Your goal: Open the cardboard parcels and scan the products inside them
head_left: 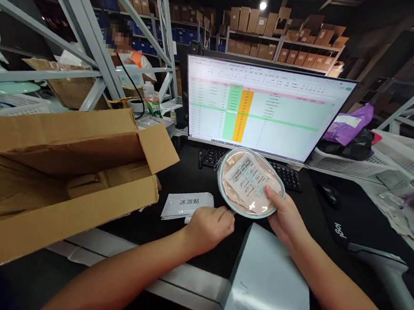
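Note:
My right hand (pixel 284 211) holds a round clear pouch (pixel 249 182) with a pale blue rim, thumb on its front. Through the clear face show a printed white sheet and beige contents. My left hand (pixel 211 226) is closed at the pouch's lower left edge; whatever its fingers pinch there is hidden. Just behind that hand lie flat white packets (pixel 187 203) with dark Chinese lettering. Below the pouch, at the desk's near edge, sits a light grey-blue box (pixel 268 284), partly covered by my right forearm.
An open cardboard box (pixel 65 172) stands at the left. Behind the pouch are a keyboard (pixel 289 177) and a monitor (pixel 267 112) with a spreadsheet. To the right are a mouse (pixel 328 194), a handheld scanner (pixel 381 264) and a white basket (pixel 346 161). A person (pixel 129 48) is beyond the frame.

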### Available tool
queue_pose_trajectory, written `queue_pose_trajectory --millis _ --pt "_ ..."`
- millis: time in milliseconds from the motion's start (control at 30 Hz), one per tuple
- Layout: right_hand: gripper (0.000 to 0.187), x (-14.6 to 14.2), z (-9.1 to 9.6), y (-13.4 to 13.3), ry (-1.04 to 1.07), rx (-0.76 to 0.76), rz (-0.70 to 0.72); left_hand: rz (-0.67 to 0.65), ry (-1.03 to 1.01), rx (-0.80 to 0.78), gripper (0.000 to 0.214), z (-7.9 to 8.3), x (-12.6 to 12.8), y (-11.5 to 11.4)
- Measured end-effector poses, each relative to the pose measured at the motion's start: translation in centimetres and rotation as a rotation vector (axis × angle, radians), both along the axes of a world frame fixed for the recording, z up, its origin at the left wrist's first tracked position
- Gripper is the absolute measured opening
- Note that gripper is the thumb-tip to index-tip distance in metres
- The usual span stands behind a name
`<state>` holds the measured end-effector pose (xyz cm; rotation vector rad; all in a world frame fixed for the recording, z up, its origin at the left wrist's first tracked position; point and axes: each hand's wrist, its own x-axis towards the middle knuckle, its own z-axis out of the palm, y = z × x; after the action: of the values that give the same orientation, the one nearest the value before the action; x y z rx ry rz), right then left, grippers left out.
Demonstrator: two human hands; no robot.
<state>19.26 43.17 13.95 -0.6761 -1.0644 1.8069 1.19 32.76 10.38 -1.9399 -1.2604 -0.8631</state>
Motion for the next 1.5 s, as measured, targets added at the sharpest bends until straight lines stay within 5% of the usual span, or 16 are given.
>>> queue_pose_trajectory --millis 333,567,767,900,1033,1200,1333,1500 --pt "0.032 -0.1 0.0 0.3 -0.012 -0.365 0.294 -0.016 0.083 0.154 0.003 1.5 3.9 -2.9" --pt "0.046 -0.3 -1.2 0.4 -0.01 -0.071 0.014 0.12 0.114 0.106 0.015 0.0 4.9 -1.3" --pt "0.06 0.0 -0.6 -0.9 -0.074 0.163 0.091 0.03 0.079 0.123 0.016 -1.1 3.7 -1.0" --pt "0.064 0.6 0.2 -2.0 -0.102 0.323 0.118 -0.207 -0.249 -0.085 0.043 -0.7 0.4 -1.3" --pt "0.057 1.1 0.5 -2.4 -0.098 0.377 0.052 -0.206 -0.59 -0.16 0.063 0.9 -2.6 -1.0" --pt "0.051 1.0 0.1 -2.8 -0.201 0.384 0.095 -0.423 -1.091 -0.271 0.092 2.5 -3.2 -1.1" --pt "0.066 1.4 -0.1 -3.1 -0.282 0.491 0.151 -0.5 -1.239 -0.345 0.071 2.4 -3.3 -1.2" --pt "0.092 1.8 0.7 -3.7 -0.308 0.71 0.234 -0.672 -1.425 -0.415 0.071 1.9 -3.9 -0.5"
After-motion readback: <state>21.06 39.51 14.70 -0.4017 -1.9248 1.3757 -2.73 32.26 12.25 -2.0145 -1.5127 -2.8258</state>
